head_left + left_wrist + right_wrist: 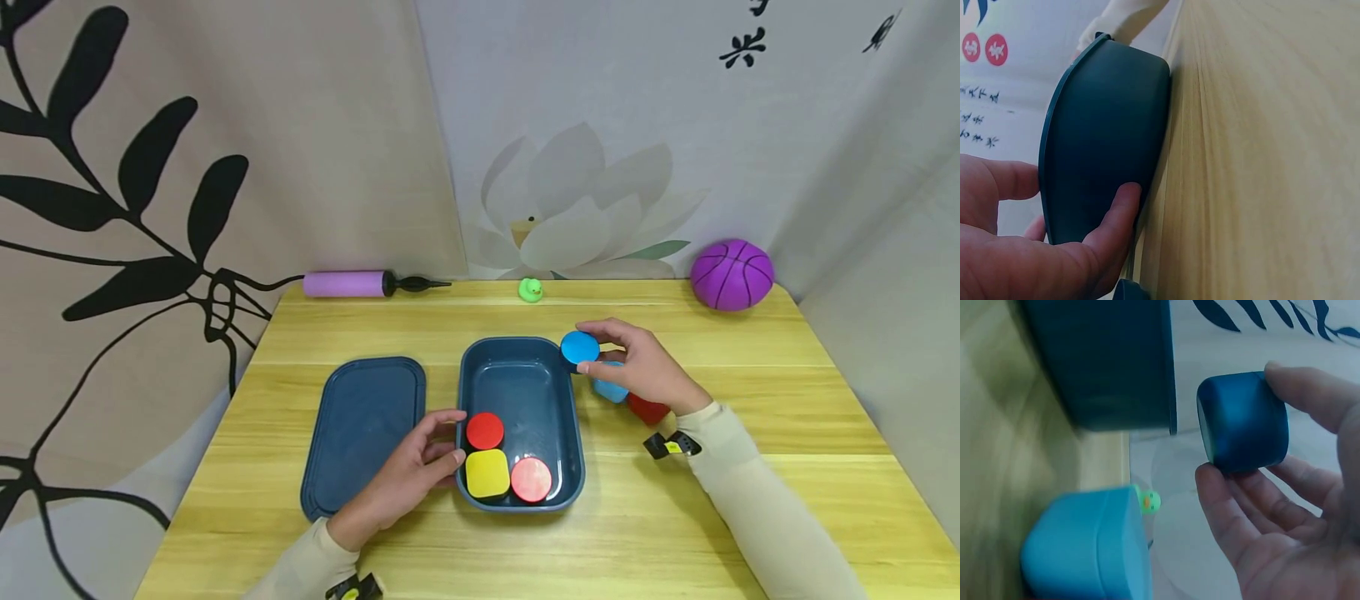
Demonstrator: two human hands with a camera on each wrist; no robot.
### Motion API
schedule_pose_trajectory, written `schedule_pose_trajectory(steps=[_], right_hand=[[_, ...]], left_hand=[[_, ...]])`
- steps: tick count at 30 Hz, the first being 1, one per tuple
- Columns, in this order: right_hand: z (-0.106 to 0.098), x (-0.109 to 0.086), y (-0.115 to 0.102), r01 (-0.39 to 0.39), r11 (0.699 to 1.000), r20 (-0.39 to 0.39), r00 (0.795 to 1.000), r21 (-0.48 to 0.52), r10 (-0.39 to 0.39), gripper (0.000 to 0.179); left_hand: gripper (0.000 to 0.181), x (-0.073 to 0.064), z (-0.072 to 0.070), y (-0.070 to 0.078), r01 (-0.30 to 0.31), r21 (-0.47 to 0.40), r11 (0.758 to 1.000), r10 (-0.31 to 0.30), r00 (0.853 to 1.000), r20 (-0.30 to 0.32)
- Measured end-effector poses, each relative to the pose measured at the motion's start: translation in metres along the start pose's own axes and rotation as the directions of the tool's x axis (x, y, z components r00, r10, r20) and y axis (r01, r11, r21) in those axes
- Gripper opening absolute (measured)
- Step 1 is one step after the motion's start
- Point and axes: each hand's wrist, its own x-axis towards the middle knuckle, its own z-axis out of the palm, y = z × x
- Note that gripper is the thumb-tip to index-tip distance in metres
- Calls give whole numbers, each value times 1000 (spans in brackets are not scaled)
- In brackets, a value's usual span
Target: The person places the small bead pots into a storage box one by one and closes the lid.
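My right hand [648,367] pinches a blue cylinder [580,347] between thumb and fingertips, beside the far right corner of a dark blue rectangular box [525,400]. The right wrist view shows the cylinder [1244,422] raised and tilted, apart from the box's wall [1104,369]. Against the box's left side, my left hand [405,471] touches the rim and outer wall with fairly straight fingers; its thumb lies along the wall [1097,137] in the left wrist view. Inside the box sit a red round piece [485,431], a yellow square piece [487,473] and a pink round piece [531,479].
A light blue piece [611,384] and a red piece [647,409] stand partly hidden under my right hand. Left of the box lies a dark blue lid [367,433]. Along the back are a purple pump [345,284], a green duck [530,290] and a purple ball [732,275].
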Motion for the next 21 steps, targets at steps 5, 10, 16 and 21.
schedule_pose_trajectory(steps=[5,10,16,21], right_hand=[[13,-1,-9,37,999,48,998,-9,-36,63],[27,-3,-17,73,994,95,993,-86,-65,65],[41,-8,-27,152,971,138,982,-183,-128,62],[52,-12,-30,209,937,160,973,-281,-169,58]], left_hand=[[56,-1,0,1,-2,-2,1000,2,1000,1],[56,-1,0,0,-2,0,1000,2,1000,0],[55,-1,-1,-1,-7,-2,1000,7,1000,0],[54,0,-1,-2,-11,-3,1000,11,1000,5]])
